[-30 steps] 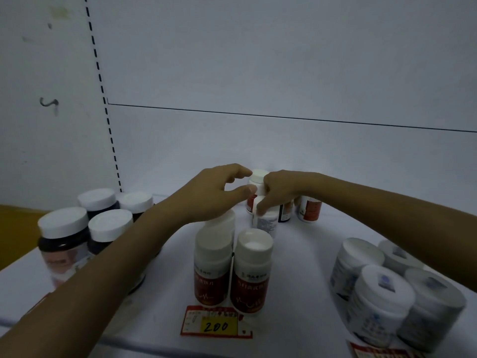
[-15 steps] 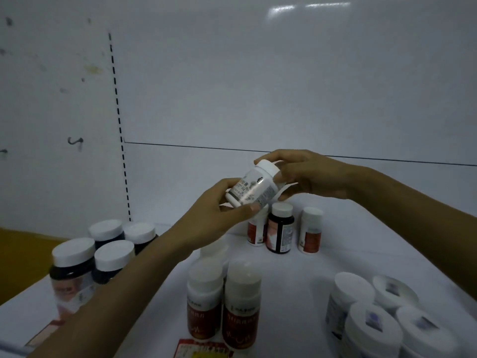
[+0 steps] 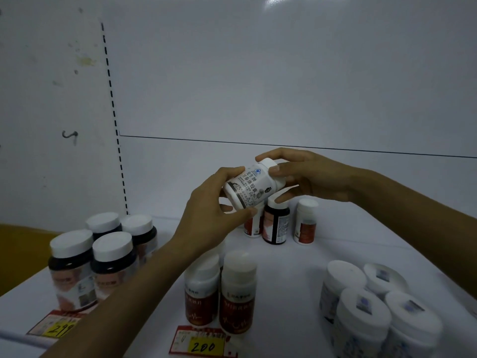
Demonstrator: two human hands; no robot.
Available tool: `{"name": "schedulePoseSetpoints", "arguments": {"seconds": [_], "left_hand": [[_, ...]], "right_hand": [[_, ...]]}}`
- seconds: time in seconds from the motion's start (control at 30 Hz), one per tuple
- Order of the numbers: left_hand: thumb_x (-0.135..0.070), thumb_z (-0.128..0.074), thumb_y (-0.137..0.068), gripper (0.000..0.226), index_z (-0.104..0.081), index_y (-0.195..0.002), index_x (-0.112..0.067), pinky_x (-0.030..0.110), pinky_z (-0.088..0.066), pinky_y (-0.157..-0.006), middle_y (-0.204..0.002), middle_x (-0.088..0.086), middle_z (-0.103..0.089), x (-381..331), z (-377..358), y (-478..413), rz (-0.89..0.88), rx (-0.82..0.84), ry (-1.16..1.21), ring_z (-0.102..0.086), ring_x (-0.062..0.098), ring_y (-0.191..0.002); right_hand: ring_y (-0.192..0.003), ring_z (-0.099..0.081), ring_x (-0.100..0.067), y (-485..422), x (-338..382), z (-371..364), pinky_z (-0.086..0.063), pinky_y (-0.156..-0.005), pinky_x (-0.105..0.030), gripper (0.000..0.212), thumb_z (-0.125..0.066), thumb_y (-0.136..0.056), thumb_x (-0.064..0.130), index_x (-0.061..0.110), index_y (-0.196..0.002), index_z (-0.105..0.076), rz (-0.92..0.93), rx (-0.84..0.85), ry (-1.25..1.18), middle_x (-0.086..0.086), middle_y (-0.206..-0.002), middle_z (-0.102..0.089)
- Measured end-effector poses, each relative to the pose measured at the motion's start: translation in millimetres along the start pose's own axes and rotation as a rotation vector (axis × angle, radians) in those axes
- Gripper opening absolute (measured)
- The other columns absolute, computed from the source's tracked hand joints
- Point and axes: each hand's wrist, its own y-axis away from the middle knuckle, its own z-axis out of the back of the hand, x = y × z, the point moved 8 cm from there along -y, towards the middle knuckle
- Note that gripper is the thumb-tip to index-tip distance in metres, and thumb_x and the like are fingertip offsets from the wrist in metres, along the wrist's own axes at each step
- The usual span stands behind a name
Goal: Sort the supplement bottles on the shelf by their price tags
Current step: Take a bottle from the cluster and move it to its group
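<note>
The left hand grips the base and the right hand pinches the cap of a white bottle, probably light, rigid, smooth plastic, best held round its body

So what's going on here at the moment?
A person holds a small white bottle tilted above the shelf, label towards the camera. The left hand grips its base and the right hand pinches its cap. On the shelf stand dark jars behind a 299 tag, red-labelled bottles behind a 200 tag, white tubs at the right, and three small bottles at the back.
</note>
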Motion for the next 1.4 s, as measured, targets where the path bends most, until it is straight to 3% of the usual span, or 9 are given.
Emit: {"name": "schedulePoseSetpoints", "arguments": {"seconds": [0.23,0.43,0.63,0.83,0.9,0.97,1.07,1.27,1.4], "left_hand": [[-0.021,-0.078,-0.069,0.060,-0.047,-0.119,-0.028,0.008,-0.051,-0.069,-0.109,-0.018,-0.051,-8,-3,-1,-0.033,0.026,0.002,-0.056,0.002,-0.093],[-0.028,-0.070,-0.077,0.047,-0.047,-0.118,-0.035,0.009,-0.051,-0.071,-0.104,-0.027,-0.054,-26,-11,-4,-0.005,0.072,0.075,-0.058,-0.002,-0.094],[-0.029,-0.070,-0.077,0.048,-0.048,-0.121,-0.031,0.005,-0.049,-0.069,-0.109,-0.021,-0.054,-43,-47,-2,0.024,0.070,0.112,-0.058,-0.002,-0.095],[-0.028,-0.062,-0.084,0.048,-0.041,-0.127,-0.030,0.002,-0.047,-0.067,-0.115,-0.018,-0.050,-64,-101,5,0.064,0.135,0.109,-0.055,0.003,-0.098],[-0.030,-0.058,-0.087,0.055,-0.032,-0.135,-0.027,0.004,-0.045,-0.069,-0.130,-0.011,-0.046,-62,-120,11,0.123,0.158,0.083,-0.048,0.004,-0.107],[-0.032,-0.055,-0.089,0.059,-0.026,-0.140,-0.027,0.012,-0.040,-0.083,-0.143,-0.006,-0.039,-52,-137,21,0.201,0.173,0.069,-0.043,0.007,-0.120],[-0.034,-0.053,-0.090,0.056,-0.029,-0.140,-0.026,0.023,-0.035,-0.093,-0.146,-0.004,-0.038,-31,-158,42,0.353,0.201,0.133,-0.039,0.012,-0.130],[-0.023,-0.054,-0.091,0.043,-0.037,-0.131,-0.027,0.016,-0.045,-0.072,-0.137,-0.002,-0.044,-8,-182,71,0.604,0.222,0.362,-0.054,0.006,-0.102],[-0.029,-0.057,-0.089,0.055,-0.034,-0.138,-0.025,0.022,-0.048,-0.080,-0.140,0.001,-0.045,2,-181,76,0.672,0.196,0.393,-0.053,0.015,-0.110]], "right_hand": [[-0.104,-0.067,-0.028,7,6,1,-0.054,-0.089,-0.046,0.029,-0.056,-0.090,0.014,0.022,-0.118,-0.060,0.029,-0.037,0.005,-0.009,-0.120,-0.063],[-0.099,-0.069,-0.025,23,6,18,-0.059,-0.079,-0.034,0.031,-0.057,-0.090,0.014,0.017,-0.121,-0.057,0.045,-0.125,-0.040,-0.005,-0.115,-0.064],[-0.097,-0.070,-0.025,51,-7,44,-0.057,-0.086,-0.038,0.025,-0.057,-0.090,0.013,0.012,-0.114,-0.060,0.051,-0.200,-0.078,-0.011,-0.114,-0.066],[-0.098,-0.069,-0.024,93,-27,78,-0.058,-0.080,-0.033,0.029,-0.059,-0.088,0.012,0.010,-0.117,-0.058,0.026,-0.257,-0.027,-0.011,-0.111,-0.067],[-0.098,-0.068,-0.024,104,-37,90,-0.059,-0.079,-0.032,0.030,-0.062,-0.087,0.012,0.013,-0.117,-0.058,0.011,-0.312,0.024,-0.010,-0.110,-0.067],[-0.099,-0.066,-0.023,111,-51,100,-0.059,-0.077,-0.033,0.033,-0.065,-0.085,0.012,0.014,-0.117,-0.057,-0.014,-0.357,0.100,-0.010,-0.111,-0.065],[-0.097,-0.063,-0.020,109,-76,101,-0.058,-0.072,-0.029,0.037,-0.070,-0.081,0.015,0.020,-0.114,-0.054,-0.086,-0.350,0.265,-0.007,-0.112,-0.060],[-0.099,-0.058,-0.020,87,-117,75,-0.056,-0.076,-0.031,0.042,-0.076,-0.076,0.020,0.026,-0.111,-0.054,-0.156,-0.193,0.465,-0.005,-0.119,-0.055],[-0.103,-0.054,-0.017,78,-129,61,-0.054,-0.079,-0.029,0.045,-0.077,-0.076,0.023,0.026,-0.115,-0.054,-0.171,-0.087,0.540,0.000,-0.122,-0.052]]}}
